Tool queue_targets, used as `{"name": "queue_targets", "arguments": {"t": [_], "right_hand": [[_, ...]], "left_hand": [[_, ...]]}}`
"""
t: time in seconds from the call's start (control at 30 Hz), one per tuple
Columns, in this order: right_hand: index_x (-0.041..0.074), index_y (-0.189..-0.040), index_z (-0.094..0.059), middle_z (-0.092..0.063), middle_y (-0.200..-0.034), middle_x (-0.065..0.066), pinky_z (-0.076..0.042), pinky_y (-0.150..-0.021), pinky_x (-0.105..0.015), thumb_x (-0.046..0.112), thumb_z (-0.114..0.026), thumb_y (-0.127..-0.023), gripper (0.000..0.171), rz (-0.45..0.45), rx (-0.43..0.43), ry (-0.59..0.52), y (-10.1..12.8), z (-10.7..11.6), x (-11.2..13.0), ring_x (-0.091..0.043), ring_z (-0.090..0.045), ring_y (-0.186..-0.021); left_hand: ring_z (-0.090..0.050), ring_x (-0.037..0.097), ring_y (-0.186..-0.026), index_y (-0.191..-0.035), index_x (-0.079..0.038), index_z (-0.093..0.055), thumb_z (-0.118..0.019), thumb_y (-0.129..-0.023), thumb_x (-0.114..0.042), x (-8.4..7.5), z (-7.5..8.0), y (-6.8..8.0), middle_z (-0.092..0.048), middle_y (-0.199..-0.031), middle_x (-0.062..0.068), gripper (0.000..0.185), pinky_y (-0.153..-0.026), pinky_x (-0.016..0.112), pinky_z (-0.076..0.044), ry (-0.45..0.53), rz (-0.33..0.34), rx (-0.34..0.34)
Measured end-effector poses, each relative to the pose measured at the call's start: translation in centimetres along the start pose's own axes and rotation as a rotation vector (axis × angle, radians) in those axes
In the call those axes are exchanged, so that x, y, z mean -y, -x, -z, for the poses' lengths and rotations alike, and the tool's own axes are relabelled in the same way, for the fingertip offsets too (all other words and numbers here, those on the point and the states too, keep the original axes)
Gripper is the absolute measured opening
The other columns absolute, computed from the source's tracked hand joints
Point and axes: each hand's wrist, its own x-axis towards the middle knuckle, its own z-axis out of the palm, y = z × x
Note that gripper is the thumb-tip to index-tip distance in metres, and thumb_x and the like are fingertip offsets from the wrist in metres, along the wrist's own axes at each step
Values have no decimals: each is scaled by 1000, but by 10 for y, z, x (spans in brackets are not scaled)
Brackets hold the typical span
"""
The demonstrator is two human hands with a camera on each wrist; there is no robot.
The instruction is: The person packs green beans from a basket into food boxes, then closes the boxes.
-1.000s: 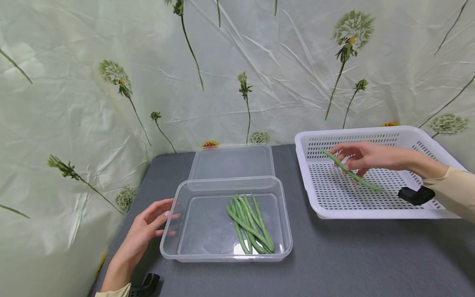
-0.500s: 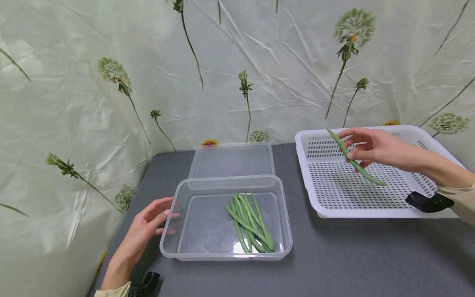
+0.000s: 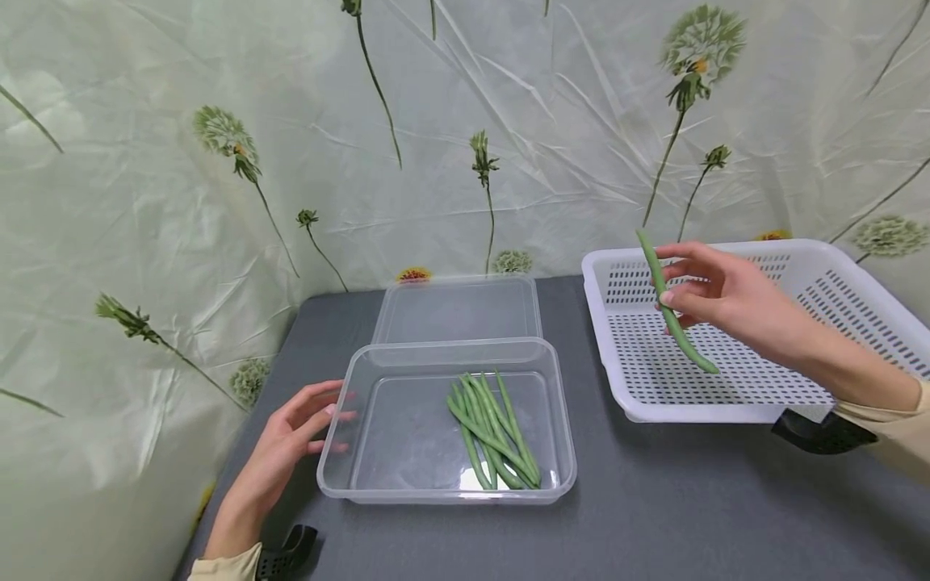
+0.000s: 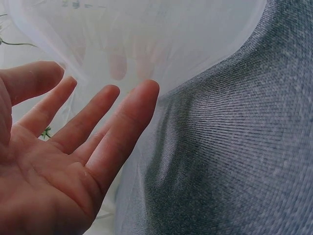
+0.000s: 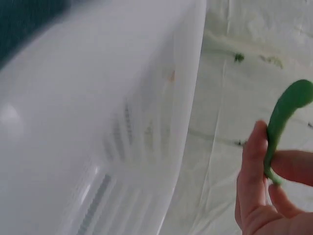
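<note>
My right hand point(image 3: 715, 294) pinches a long green bean point(image 3: 672, 311) between thumb and fingers, held in the air over the left part of the white perforated tray point(image 3: 806, 266). The right wrist view shows the bean point(image 5: 281, 122) curving up from my fingertips point(image 5: 254, 147). A clear plastic container point(image 3: 363, 484) sits on the grey table and holds several green beans point(image 3: 494, 432) on its right side. My left hand point(image 3: 294, 436) lies open with straight fingers point(image 4: 122, 122) touching the container's left wall point(image 4: 161, 54).
The clear lid point(image 3: 456, 311) lies flat behind the container. A crinkled floral backdrop point(image 3: 218, 145) rises behind and to the left of the grey table point(image 3: 690, 500). The table's left edge runs right beside my left hand.
My right hand has lifted the bean up out of the white tray and moved it slightly left, tilting it more upright. The left hand has stayed against the container.
</note>
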Motion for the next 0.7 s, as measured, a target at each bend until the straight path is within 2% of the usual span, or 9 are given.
{"name": "queue_targets", "arguments": {"t": [0.27, 0.43, 0.7], "right_hand": [[10, -142, -46, -58, -120, -14, -60, -70, -38, 6, -67, -94, 53, 66, -38, -139, 9, -39, 14, -19, -69, -90], [9, -142, -47, -56, -122, -17, -60, -67, -39, 5, -69, -92, 55, 109, -54, -177, 12, -63, 15, -16, -68, -90], [5, -139, -47, -54, -117, -17, -60, -66, -40, -4, -66, -92, 52, 218, -66, -294, 12, -97, 22, -22, -65, -92]], "left_hand": [[-64, 24, -112, -143, -6, -44, -55, -103, -22, 0, -1, -1, -53, -137, 23, 44, -76, 51, -58, -5, 2, 2], [-64, 24, -112, -143, -6, -44, -55, -103, -22, 0, -1, -2, -52, -138, 24, 44, -76, 51, -58, -5, 1, 4], [-64, 24, -112, -143, -6, -45, -54, -103, -20, 1, -1, -1, -54, -136, 23, 43, -76, 51, -58, -4, -10, 5]]}}
